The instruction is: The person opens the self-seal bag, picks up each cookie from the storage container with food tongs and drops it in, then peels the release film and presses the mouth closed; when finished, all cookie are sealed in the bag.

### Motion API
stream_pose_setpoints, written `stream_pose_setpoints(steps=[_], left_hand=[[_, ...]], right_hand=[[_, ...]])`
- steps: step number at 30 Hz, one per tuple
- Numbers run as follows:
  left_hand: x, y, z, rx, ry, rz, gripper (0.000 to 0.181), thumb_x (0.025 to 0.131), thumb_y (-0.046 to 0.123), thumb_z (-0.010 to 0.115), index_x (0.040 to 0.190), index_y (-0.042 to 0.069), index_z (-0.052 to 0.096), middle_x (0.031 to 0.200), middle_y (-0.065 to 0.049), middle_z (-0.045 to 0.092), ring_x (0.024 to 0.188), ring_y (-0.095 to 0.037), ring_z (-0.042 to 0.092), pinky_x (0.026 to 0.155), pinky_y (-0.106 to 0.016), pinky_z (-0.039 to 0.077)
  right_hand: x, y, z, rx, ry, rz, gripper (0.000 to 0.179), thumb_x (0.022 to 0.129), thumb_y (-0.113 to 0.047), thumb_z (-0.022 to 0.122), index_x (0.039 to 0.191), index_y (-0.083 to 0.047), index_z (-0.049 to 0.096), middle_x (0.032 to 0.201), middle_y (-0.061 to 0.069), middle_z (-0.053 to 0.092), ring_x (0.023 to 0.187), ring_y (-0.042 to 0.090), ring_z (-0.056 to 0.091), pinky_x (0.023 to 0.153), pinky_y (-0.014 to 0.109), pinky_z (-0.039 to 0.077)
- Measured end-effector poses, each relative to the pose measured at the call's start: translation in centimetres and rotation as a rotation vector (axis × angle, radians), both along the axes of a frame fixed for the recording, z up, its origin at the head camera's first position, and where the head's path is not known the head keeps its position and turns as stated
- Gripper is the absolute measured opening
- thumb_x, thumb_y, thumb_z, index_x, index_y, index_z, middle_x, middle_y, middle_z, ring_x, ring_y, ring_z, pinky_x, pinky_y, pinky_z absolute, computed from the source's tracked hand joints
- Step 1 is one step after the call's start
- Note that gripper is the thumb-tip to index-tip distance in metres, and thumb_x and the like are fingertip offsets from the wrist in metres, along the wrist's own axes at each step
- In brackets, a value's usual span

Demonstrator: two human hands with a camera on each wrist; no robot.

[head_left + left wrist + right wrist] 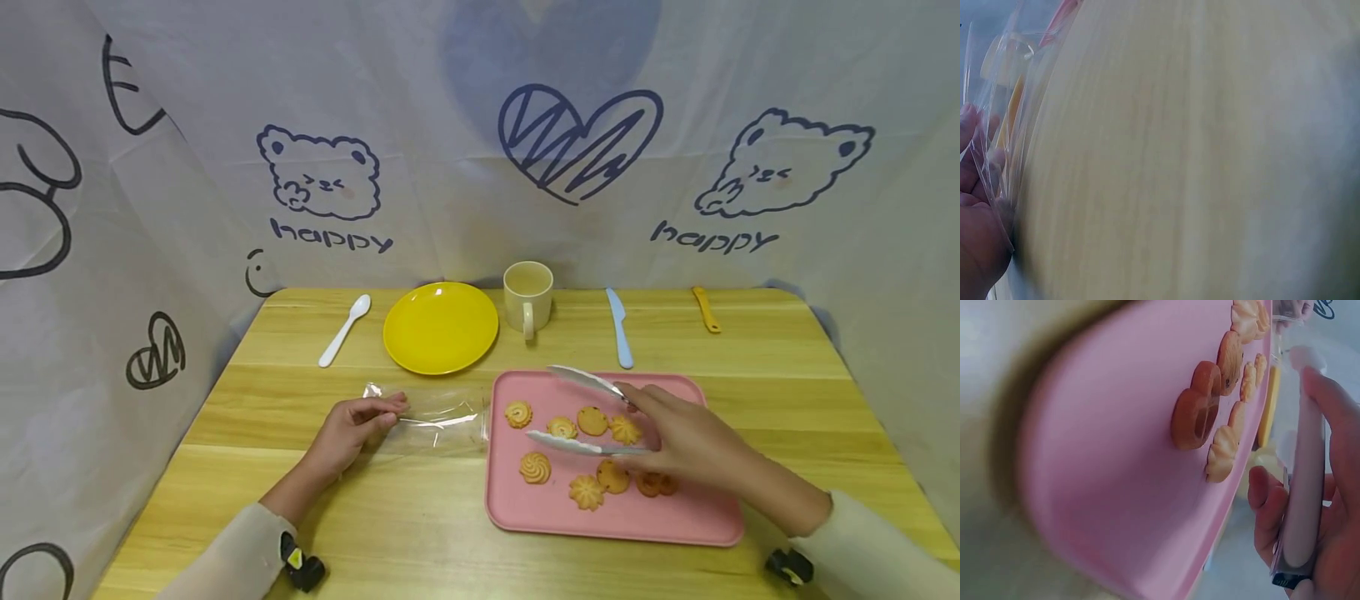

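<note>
My left hand (354,432) pinches one end of a clear plastic bag (442,419), which stretches right over the wood toward the tray. In the left wrist view the bag's film (1007,119) crosses in front of the fingers. My right hand (686,437) grips a pair of tongs (585,444), whose two arms are spread apart over the pink tray (607,521). Nothing sits between the tong tips. Under and around them lie several cookies, among them a swirled one (535,468), a star-shaped one (586,492) and a brown ring-shaped one (1196,409).
Along the back of the table (420,533) are a white spoon (345,331), a yellow plate (441,328), a cream mug (528,297), a light blue knife (619,328) and a short yellow-orange utensil (706,310). A cloth wall (450,183) with drawings rises behind them.
</note>
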State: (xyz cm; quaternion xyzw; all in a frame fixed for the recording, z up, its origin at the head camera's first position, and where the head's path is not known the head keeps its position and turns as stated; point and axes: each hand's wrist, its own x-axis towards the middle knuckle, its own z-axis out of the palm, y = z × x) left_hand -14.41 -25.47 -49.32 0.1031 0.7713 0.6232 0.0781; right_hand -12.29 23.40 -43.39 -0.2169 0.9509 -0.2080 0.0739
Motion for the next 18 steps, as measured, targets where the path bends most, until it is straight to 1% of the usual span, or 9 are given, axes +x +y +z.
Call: stream_pose_setpoints(steps=[2, 4, 5, 6, 7, 12, 18], left_hand=[[0.0, 0.0, 0.1, -0.001, -0.003, -0.002, 0.023, 0.099, 0.007, 0.068, 0.115, -0.009, 0.073, 0.126, -0.022, 0.07, 0.131, -0.01, 0.06, 0.106, -0.016, 0.046], [0.0, 0.1, 0.2, 0.001, -0.016, -0.002, 0.023, 0.099, 0.007, 0.068, 0.115, -0.008, 0.073, 0.127, -0.021, 0.07, 0.131, -0.009, 0.059, 0.106, -0.016, 0.046], [0.1, 0.1, 0.3, 0.001, -0.017, -0.003, 0.023, 0.099, 0.008, 0.068, 0.116, -0.008, 0.073, 0.127, -0.021, 0.07, 0.131, -0.009, 0.059, 0.106, -0.016, 0.046], [0.1, 0.1, 0.3, -0.001, -0.021, -0.002, 0.023, 0.099, 0.008, 0.068, 0.116, -0.008, 0.073, 0.127, -0.02, 0.07, 0.131, -0.009, 0.059, 0.106, -0.016, 0.046], [0.1, 0.1, 0.4, -0.001, -0.025, -0.001, 0.023, 0.099, 0.008, 0.069, 0.116, -0.008, 0.073, 0.128, -0.02, 0.07, 0.131, -0.009, 0.059, 0.106, -0.017, 0.047], [0.1, 0.1, 0.4, -0.003, -0.031, 0.003, 0.024, 0.099, 0.009, 0.069, 0.116, -0.007, 0.073, 0.129, -0.019, 0.07, 0.131, -0.008, 0.059, 0.107, -0.016, 0.046], [0.1, 0.0, 0.4, -0.002, -0.034, 0.003, 0.024, 0.099, 0.009, 0.069, 0.116, -0.007, 0.073, 0.128, -0.018, 0.071, 0.132, -0.009, 0.059, 0.107, -0.017, 0.046]], right_hand=[[-0.4, -0.5, -0.1, 0.017, 0.028, 0.027, 0.101, 0.079, -0.07, 0.078, 0.159, -0.019, 0.042, 0.132, 0.004, 0.06, 0.095, 0.018, 0.064, 0.076, 0.037, 0.058], [-0.8, -0.9, -0.1, 0.029, 0.051, 0.056, 0.1, 0.08, -0.068, 0.078, 0.16, -0.022, 0.04, 0.145, 0.007, 0.056, 0.111, 0.025, 0.066, 0.087, 0.047, 0.059], [-1.0, -1.1, 0.0, 0.029, 0.052, 0.066, 0.099, 0.081, -0.067, 0.078, 0.16, -0.023, 0.039, 0.151, 0.008, 0.052, 0.119, 0.03, 0.065, 0.091, 0.052, 0.059], [-1.2, -1.4, 0.0, 0.032, 0.051, 0.074, 0.098, 0.082, -0.066, 0.078, 0.161, -0.024, 0.038, 0.159, 0.009, 0.045, 0.128, 0.034, 0.06, 0.098, 0.058, 0.055], [-1.4, -1.6, 0.1, 0.033, 0.044, 0.079, 0.097, 0.082, -0.064, 0.079, 0.161, -0.025, 0.038, 0.161, 0.01, 0.043, 0.131, 0.036, 0.058, 0.099, 0.059, 0.054], [-2.1, -2.6, 0.3, 0.046, 0.036, 0.088, 0.095, 0.083, -0.059, 0.081, 0.16, -0.02, 0.04, 0.159, 0.011, 0.046, 0.136, 0.037, 0.054, 0.103, 0.059, 0.051], [-2.9, -3.3, 0.2, 0.057, 0.047, 0.117, 0.087, 0.085, -0.053, 0.082, 0.155, -0.014, 0.048, 0.154, 0.01, 0.053, 0.136, 0.034, 0.055, 0.101, 0.056, 0.053]])
